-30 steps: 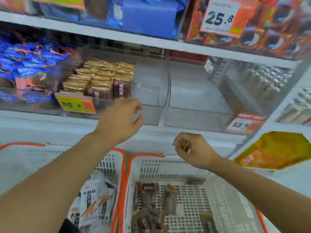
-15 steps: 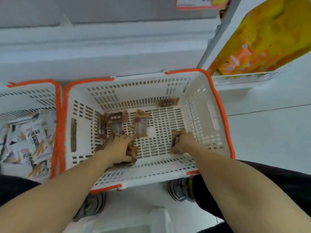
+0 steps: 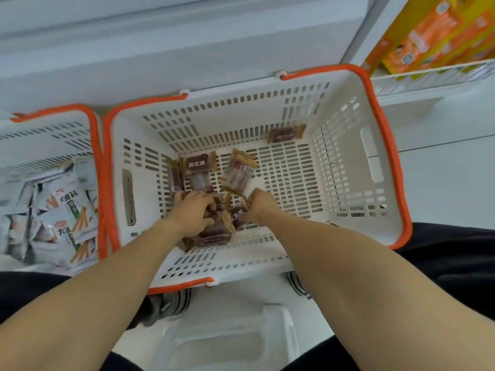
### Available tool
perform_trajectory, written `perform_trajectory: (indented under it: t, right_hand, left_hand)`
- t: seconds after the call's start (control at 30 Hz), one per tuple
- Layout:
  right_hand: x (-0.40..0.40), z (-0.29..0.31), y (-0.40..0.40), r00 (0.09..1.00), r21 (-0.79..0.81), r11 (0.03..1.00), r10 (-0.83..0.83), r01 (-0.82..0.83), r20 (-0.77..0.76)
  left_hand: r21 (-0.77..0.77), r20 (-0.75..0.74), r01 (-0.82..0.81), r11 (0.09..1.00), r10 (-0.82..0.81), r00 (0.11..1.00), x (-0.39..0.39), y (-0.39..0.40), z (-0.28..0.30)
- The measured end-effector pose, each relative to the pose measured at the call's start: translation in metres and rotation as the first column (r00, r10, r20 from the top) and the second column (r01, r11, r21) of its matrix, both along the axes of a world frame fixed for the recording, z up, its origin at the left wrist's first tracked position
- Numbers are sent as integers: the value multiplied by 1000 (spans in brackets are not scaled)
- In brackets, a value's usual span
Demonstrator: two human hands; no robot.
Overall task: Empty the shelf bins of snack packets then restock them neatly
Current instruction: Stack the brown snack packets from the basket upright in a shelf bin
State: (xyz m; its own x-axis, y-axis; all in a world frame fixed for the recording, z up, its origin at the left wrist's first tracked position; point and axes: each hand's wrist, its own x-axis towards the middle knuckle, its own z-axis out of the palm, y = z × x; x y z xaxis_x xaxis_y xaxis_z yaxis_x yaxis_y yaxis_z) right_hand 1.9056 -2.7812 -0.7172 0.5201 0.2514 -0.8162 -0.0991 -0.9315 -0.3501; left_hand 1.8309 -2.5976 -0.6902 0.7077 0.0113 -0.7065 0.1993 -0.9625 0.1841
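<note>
Down in the basket [image 3: 345, 145], left hand [image 3: 194, 214] gripping brown packets [image 3: 214, 234]; right hand [image 3: 258, 207] pinching one — fingers curled.

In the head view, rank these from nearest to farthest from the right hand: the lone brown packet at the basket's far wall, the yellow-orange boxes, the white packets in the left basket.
1. Lone brown packet, at the far wall, up and slightly right of the right hand.
2. White packets, in the left basket, across the orange rims.
3. Yellow-orange boxes, top right on the shelf.
</note>
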Motion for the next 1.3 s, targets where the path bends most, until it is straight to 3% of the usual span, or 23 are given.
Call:
perform_trajectory:
  t: [0.1,0.2,0.37,0.4,0.47,0.5,0.57,0.7,0.83,0.9,0.97,1.07,1.3]
  right_hand:
    - [1,1,15,993,86,993,-68,76,-96]
    - [12,16,17,919,171,935,-249,310,-305]
    - [59,57,-6,736,273,699,-534,661,-416]
    - [67,64,-10,718,296,666,-547,685,-430]
    - [77,77,-18,713,337,639,-528,691,-461]
    - [80,83,-21,714,355,632,-508,689,-481]
    - [81,90,-23,725,384,633,-458,672,-514]
    - [76,100,-23,805,428,696,-397,577,-440]
    - [79,114,-36,758,455,626,-382,633,-529]
    - [83,125,-42,764,468,638,-324,612,-557]
    - [85,134,-41,800,511,663,-234,547,-553]
    - [81,137,-27,893,555,734,-157,391,-422]
    - [73,131,-14,940,570,753,-206,329,-270]
  left_hand:
    - [-55,-23,-67,996,65,998,2,5,10]
    - [-156,34,-190,969,197,980,6,12,16]
    - [-399,2,-487,777,532,847,25,8,45]
    - [-437,-49,-574,692,619,784,28,6,50]
    - [-518,-271,-757,399,763,587,30,1,60]
    - [-545,-373,-799,254,780,503,29,-2,65]
    - [-569,-475,-819,70,785,398,25,-7,72]
    - [-587,-592,-797,-138,745,307,15,-19,81]
    - [-605,-682,-719,-342,689,247,7,-32,92]
    - [-636,-662,-673,-378,715,223,4,-40,97]
    - [-669,-604,-651,-357,773,196,2,-46,99]
    - [-691,-528,-650,-316,835,156,3,-53,105]
    - [-708,-566,-569,-419,818,101,6,-53,111]
